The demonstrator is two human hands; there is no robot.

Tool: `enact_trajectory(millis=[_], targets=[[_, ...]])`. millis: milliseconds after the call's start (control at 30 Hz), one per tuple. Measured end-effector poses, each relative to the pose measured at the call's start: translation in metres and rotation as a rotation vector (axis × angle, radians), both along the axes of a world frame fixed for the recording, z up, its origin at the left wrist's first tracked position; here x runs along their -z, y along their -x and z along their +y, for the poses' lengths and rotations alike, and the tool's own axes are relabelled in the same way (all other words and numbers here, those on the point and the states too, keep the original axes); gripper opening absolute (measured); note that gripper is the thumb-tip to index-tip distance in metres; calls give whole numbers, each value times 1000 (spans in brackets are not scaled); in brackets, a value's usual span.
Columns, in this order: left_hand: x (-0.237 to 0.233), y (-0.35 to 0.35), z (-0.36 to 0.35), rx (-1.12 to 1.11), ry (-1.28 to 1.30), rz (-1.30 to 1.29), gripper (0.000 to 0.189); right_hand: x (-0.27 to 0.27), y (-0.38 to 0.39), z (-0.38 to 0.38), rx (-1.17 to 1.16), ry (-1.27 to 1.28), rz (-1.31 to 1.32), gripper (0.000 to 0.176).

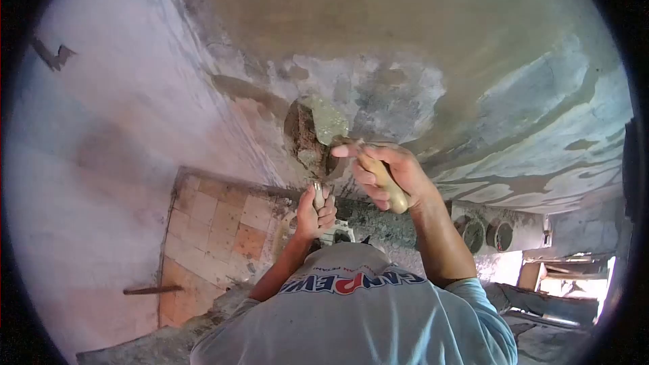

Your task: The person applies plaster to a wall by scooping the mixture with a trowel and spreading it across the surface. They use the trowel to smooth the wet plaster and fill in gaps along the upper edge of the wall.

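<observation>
My right hand [387, 174] is wrapped round the pale yellow handle of a trowel [385, 182], its index finger stretched forward along the neck. The trowel's grey, mortar-flecked blade points up against the wall, over a rough cavity [304, 132] with brown, crumbly material showing. Lower and to the left, my left hand [316, 211] is closed on a small pale handle [319, 196] held upright below the cavity. I cannot tell what tool that handle belongs to.
The wall [378, 13] has smooth brown-grey plaster above and patchy bare areas around the cavity. A whitish wall [115, 101] meets it on the left. Below are floor tiles [213, 223]. Two round openings [499, 235] and a bright opening [574, 284] lie to the right.
</observation>
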State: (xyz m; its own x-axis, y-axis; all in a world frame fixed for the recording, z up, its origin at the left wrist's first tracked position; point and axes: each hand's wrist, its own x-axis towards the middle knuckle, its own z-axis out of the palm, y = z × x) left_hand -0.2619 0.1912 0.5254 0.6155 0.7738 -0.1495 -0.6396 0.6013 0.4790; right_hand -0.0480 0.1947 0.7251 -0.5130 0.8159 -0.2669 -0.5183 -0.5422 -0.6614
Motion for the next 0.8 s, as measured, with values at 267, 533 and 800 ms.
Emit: enact_trajectory(millis=[267, 533, 800], targets=[[-7, 15, -1, 248, 83, -118, 48, 52, -43, -1, 27, -131, -160, 40], [-6, 27, -3, 290, 71, -99, 50, 87, -97, -25, 65, -38, -451, 37], [-15, 31, 4, 405, 101, -93, 48, 66, -110, -10, 364, -1010, -1453, 21]])
